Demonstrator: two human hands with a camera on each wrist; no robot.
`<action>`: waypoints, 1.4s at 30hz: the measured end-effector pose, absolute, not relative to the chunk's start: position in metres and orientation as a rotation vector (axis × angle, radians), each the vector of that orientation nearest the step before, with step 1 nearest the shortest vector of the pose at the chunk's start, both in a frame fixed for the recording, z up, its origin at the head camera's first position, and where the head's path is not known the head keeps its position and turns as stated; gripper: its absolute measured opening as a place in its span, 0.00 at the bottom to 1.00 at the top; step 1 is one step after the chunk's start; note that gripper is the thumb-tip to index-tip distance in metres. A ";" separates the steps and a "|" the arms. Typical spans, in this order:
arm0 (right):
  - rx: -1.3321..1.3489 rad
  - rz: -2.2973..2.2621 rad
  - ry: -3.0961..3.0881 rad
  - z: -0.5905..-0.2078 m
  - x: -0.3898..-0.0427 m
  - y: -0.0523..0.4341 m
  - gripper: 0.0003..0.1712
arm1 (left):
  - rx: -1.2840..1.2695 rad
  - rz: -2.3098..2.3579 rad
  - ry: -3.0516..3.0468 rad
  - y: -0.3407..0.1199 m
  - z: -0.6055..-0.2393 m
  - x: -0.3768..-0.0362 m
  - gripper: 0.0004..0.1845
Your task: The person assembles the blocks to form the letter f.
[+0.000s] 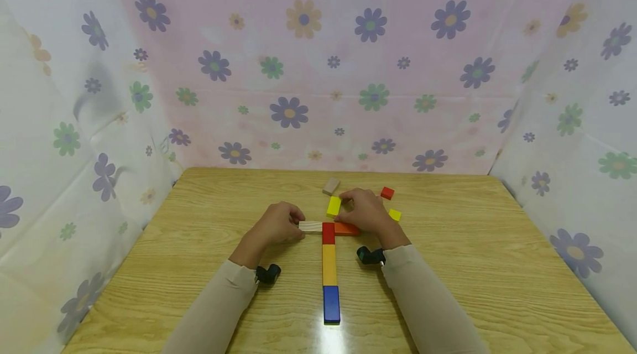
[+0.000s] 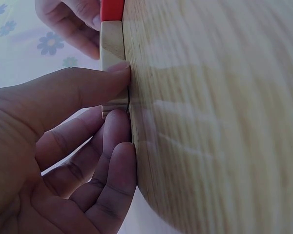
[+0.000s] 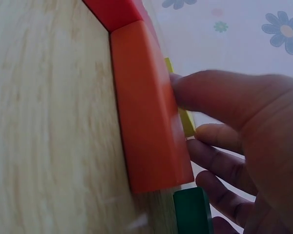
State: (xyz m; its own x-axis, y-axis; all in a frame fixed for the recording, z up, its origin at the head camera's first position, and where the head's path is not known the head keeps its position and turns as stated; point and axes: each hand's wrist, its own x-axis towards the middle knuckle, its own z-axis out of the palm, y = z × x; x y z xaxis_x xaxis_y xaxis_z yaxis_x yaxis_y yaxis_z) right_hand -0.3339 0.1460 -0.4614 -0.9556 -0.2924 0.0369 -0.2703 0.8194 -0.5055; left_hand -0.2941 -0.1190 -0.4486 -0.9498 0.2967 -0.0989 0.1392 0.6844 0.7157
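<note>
A row of red (image 1: 328, 233), amber (image 1: 329, 264) and blue (image 1: 331, 304) blocks runs toward me. Left of its far end lies a plain wooden block (image 1: 311, 227), pinched at its outer end by my left hand (image 1: 276, 225). On the other side an orange block (image 3: 149, 112) meets the red one. Just beyond it, my right hand (image 1: 367, 211) has thumb and index finger at the ends of a yellow block (image 1: 334, 207). The orange block partly hides that block in the right wrist view, where a green block (image 3: 193, 210) shows under the curled fingers.
Farther back lies another plain wooden block (image 1: 330, 186). A small red block (image 1: 387, 193) and a small yellow block (image 1: 395, 215) are right of my right hand. Flowered cloth (image 1: 318, 77) surrounds the wooden table (image 1: 209, 265) at the back and sides.
</note>
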 end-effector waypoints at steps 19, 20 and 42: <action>-0.411 -0.811 2.981 -0.460 -0.332 0.142 0.25 | 0.361 1.117 2.682 -0.121 -0.451 -0.295 0.19; -0.423 -0.802 2.981 -0.460 -0.332 0.141 0.25 | 0.366 1.115 2.683 -0.121 -0.452 -0.295 0.19; -0.512 -0.697 2.991 -0.461 -0.331 0.136 0.25 | 0.362 1.100 2.687 -0.120 -0.447 -0.293 0.19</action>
State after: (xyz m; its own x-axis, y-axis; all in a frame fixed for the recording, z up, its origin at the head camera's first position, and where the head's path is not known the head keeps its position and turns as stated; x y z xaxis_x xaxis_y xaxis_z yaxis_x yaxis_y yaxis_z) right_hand -0.3308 0.1357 -0.4607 -0.9456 -0.3219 0.0467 -0.3094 0.8459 -0.4344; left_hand -0.2929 -0.1199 -0.4474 -0.9465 0.3052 -0.1048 0.1441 0.6903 0.7091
